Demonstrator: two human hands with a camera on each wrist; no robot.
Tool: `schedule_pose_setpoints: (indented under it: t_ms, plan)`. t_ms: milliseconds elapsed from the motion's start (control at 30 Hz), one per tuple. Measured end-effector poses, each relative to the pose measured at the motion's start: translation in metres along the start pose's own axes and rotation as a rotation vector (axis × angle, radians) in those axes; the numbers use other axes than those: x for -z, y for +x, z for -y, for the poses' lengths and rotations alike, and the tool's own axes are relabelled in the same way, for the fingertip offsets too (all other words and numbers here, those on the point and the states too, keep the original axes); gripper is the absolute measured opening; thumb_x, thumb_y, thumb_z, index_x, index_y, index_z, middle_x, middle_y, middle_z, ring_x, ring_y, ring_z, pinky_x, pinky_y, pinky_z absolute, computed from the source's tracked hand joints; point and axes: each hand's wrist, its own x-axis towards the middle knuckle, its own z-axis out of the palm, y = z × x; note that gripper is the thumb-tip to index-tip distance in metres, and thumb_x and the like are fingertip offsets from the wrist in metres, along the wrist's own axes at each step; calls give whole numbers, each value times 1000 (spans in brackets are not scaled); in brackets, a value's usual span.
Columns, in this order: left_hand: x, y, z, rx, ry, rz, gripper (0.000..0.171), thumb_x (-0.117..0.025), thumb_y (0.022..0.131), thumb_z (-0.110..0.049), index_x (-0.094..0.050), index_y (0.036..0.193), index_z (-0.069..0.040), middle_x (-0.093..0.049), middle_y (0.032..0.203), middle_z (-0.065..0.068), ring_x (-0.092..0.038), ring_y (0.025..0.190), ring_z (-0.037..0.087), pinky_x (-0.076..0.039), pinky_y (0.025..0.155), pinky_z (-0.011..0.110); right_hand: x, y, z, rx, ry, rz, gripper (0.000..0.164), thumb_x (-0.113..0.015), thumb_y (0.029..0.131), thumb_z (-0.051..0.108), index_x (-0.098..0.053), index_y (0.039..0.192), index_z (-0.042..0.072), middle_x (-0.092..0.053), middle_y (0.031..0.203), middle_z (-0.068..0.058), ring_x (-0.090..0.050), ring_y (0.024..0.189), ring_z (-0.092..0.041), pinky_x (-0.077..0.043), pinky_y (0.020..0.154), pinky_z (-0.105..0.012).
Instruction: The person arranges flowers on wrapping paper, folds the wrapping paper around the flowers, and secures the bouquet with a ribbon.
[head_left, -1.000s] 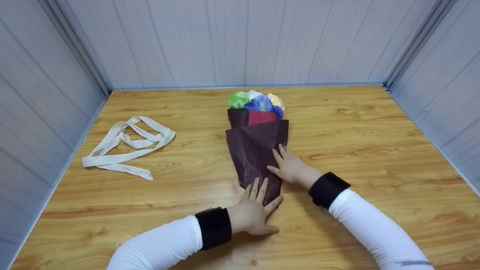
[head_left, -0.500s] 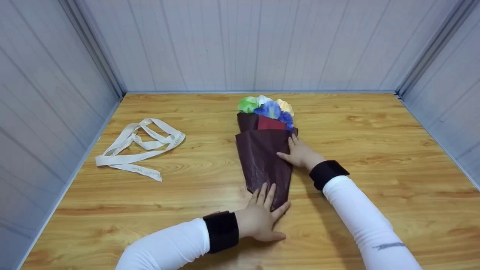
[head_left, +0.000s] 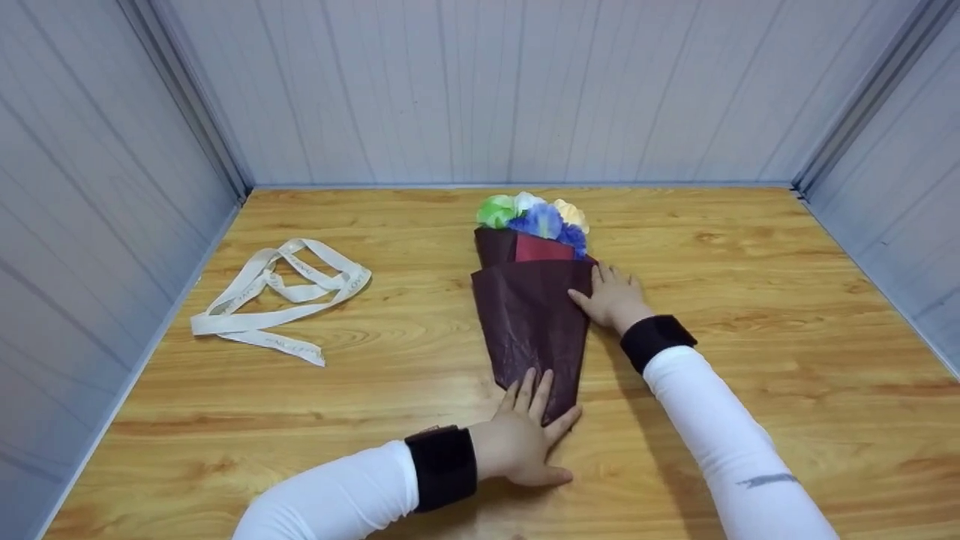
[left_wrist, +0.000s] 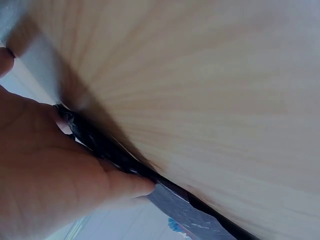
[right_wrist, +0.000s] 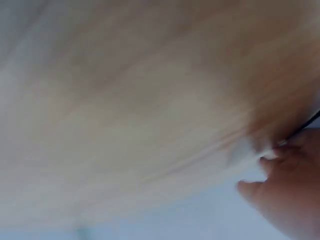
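Fingers (head_left: pixel 541 394) are spread apart on the left hand (head_left: pixel 517 446), tips resting on the narrow near end of the bouquet (head_left: pixel 534 322), thumb out to the side over the table (head_left: pixel 750 300). Up at the wide end, the right hand (head_left: pixel 616 300) lies along the right edge, fingers extended rather than gripping, thumb over the dark maroon paper (head_left: pixel 517 300) and fingertips by its upper corner; the right wrist view is too blurred to add much. The bouquet itself lies flat, just right of centre, blooms toward the far edge. Out of the top come a green flower (head_left: pixel 496 211), a white flower (head_left: pixel 526 201), blue flowers (head_left: pixel 543 221) and a cream flower (head_left: pixel 570 214), with a red panel (head_left: pixel 544 247) showing just below them. From the left wrist, it's a low look along the dark paper against the wood grain. Well apart to the left, a white ribbon (head_left: pixel 232 323) sprawls in loose loops, lettering printed along it. Black bands circle both wrists, the left band (head_left: pixel 444 469) and the right band (head_left: pixel 658 341), white sleeves (head_left: pixel 337 480) behind them, and pale wall panels (head_left: pixel 487 90) rise on three sides.
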Motion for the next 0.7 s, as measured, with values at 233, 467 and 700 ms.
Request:
schedule_pose_setpoints:
  t_ms: [233,467,700]
  plan:
    - [-2,-5,5,12,-16,-18,81,-42,86,-70,-7,151,-37,8,157,21,8,144,40,-7,116,51,-16,-35,51,307,-26,-55,72,-35,99,49,-18,150,1,-11,156,-24,-15,142,-43,-14,113,-58]
    - [0,-3,5,5,-23,3,80,-42,87,-69,-8,152,-36,7,158,19,9,144,41,-7,116,52,-18,-45,84,474,-27,50,60,-36,98,52,-20,152,29,-3,161,-4,-1,145,-39,-9,107,-69]
    - [-2,1,-1,16,22,-13,81,-42,85,-72,-6,151,-40,9,157,20,7,144,41,-9,116,52,-17,-12,85,366,-48,76,58,-29,100,51,-16,152,30,0,161,-1,6,145,-37,-1,109,-67]
